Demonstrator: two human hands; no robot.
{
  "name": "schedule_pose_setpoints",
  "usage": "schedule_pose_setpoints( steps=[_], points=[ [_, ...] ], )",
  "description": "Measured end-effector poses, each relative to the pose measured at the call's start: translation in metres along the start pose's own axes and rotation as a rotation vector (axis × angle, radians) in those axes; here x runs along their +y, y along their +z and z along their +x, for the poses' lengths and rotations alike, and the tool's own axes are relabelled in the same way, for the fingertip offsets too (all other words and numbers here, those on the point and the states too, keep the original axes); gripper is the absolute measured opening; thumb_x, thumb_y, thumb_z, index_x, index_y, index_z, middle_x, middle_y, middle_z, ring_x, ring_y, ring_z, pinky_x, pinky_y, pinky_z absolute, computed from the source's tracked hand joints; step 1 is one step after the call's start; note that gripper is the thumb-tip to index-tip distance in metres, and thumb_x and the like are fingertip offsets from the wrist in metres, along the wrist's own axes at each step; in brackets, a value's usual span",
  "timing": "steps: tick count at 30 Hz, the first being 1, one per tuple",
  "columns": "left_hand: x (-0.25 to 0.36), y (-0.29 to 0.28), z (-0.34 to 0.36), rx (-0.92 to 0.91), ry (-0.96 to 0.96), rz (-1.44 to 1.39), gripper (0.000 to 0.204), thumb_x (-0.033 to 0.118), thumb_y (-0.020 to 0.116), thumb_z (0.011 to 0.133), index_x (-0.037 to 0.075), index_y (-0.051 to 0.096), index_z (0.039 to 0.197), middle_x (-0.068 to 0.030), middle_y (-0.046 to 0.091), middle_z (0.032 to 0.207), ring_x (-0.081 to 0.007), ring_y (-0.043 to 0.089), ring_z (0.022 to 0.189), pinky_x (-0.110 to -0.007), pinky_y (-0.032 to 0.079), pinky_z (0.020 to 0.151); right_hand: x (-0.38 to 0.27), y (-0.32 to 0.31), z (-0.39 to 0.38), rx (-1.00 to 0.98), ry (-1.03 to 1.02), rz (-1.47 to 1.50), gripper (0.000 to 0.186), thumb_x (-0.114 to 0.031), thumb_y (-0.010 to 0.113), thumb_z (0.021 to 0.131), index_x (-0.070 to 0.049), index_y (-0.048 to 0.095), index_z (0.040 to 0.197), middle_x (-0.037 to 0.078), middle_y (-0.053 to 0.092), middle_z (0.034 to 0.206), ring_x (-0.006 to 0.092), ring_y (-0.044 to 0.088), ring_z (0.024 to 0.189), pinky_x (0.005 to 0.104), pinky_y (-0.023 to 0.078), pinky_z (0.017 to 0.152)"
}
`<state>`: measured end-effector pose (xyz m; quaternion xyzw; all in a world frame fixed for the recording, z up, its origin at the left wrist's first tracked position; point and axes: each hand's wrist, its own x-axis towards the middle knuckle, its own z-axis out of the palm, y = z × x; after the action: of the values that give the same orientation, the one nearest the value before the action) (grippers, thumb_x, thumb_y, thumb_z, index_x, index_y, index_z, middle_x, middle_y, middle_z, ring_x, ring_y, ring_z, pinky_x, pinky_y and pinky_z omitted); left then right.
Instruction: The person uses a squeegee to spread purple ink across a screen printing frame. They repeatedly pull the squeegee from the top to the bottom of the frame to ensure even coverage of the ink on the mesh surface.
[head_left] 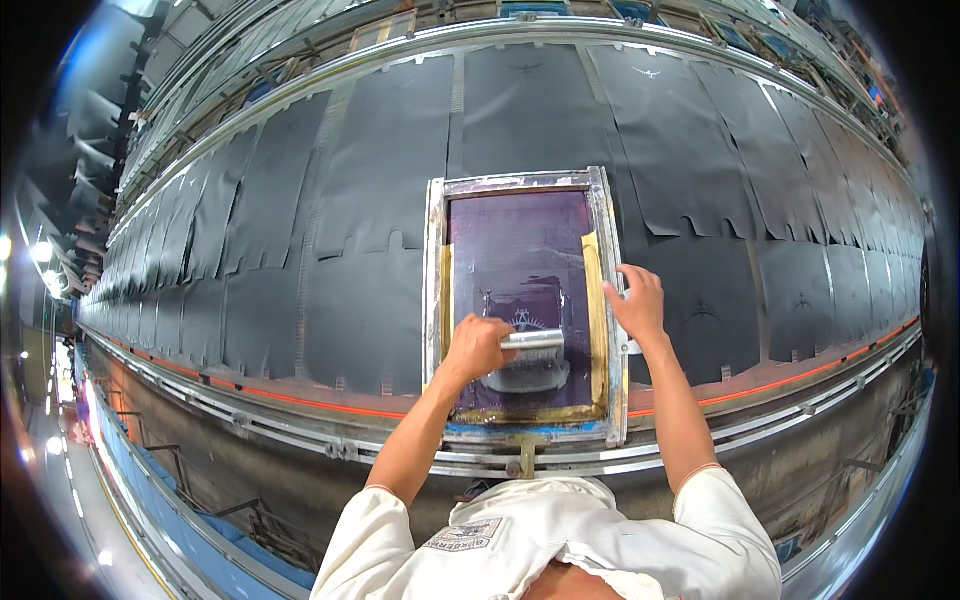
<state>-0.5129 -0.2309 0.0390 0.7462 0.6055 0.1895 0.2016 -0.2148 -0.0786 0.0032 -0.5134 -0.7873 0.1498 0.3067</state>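
Observation:
In front of me a screen-printing frame [436, 215] with a metal rim lies on dark sheet pieces. Its purple mesh [518, 235] is edged with yellowish tape, and a pale crest-like design shows in its lower half. My left hand [480, 347] is closed around a squeegee [536, 340] with a silvery bar, held over the mesh. A whitish smear of ink [530, 378] lies just below the squeegee. My right hand [640, 300] rests at the frame's right side, its fingers spread and thumb apart, holding nothing.
Black sheet pieces [380, 150] cover the long table in two rows, some bearing small printed marks. Along the near edge run an orange strip [290, 400] and a metal rail [720, 432]. Another rail [400, 45] borders the far side.

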Motion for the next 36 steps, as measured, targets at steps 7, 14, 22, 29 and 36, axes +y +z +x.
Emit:
schedule_pose_setpoints(
  steps=[7,14,22,29,36],
  points=[
    [-0.045,-0.030,0.101,-0.009,-0.092,0.043,0.026,0.024,0.089,0.070,0.010,0.077,0.088,-0.0119,0.072,0.077,-0.0361,0.070,0.075,-0.047,0.055,0.075,-0.098,0.023,0.094,-0.792,-0.203,-0.075,0.038,-0.045,0.080,0.083,-0.009,0.075,0.096,0.014,0.075,0.093,0.0355,0.071,0.095,0.0465,0.052,0.086],
    [-0.010,0.001,0.016,0.069,0.014,0.015,0.027,0.016,0.092,0.064,0.011,0.078,0.087,-0.0077,0.072,0.077,-0.0274,0.068,0.073,-0.041,0.046,0.075,-0.098,0.027,-0.004,-0.797,-0.369,-0.191,0.021,-0.020,0.081,0.075,-0.010,0.070,0.090,0.011,0.072,0.085,0.0321,0.067,0.091,0.0447,0.047,0.085],
    [-0.025,-0.012,0.058,0.054,0.078,0.079,0.027,0.025,0.091,0.067,0.011,0.073,0.082,-0.0069,0.072,0.078,-0.0281,0.069,0.076,-0.042,0.044,0.078,-0.094,0.022,0.037,-0.753,-0.352,-0.155,0.021,-0.018,0.080,0.074,-0.011,0.070,0.091,0.014,0.073,0.085,0.0366,0.071,0.087,0.0501,0.055,0.079],
    [-0.049,-0.005,0.077,0.128,0.011,0.079,0.023,0.021,0.089,0.070,0.011,0.074,0.085,-0.0096,0.072,0.078,-0.0300,0.069,0.076,-0.043,0.045,0.081,-0.087,0.050,0.057,-0.715,-0.252,-0.100,0.018,-0.015,0.077,0.078,-0.012,0.066,0.092,0.014,0.071,0.086,0.0373,0.070,0.084,0.0493,0.057,0.077],
    [0.010,0.012,-0.031,0.076,0.027,0.014,0.027,0.010,0.086,0.063,0.014,0.075,0.087,-0.0035,0.071,0.081,-0.0227,0.068,0.078,-0.038,0.042,0.078,-0.112,0.006,-0.053,-0.745,-0.325,-0.001,0.025,-0.011,0.078,0.074,-0.008,0.064,0.094,0.014,0.068,0.085,0.0361,0.070,0.079,0.0498,0.057,0.071]
  ],
)
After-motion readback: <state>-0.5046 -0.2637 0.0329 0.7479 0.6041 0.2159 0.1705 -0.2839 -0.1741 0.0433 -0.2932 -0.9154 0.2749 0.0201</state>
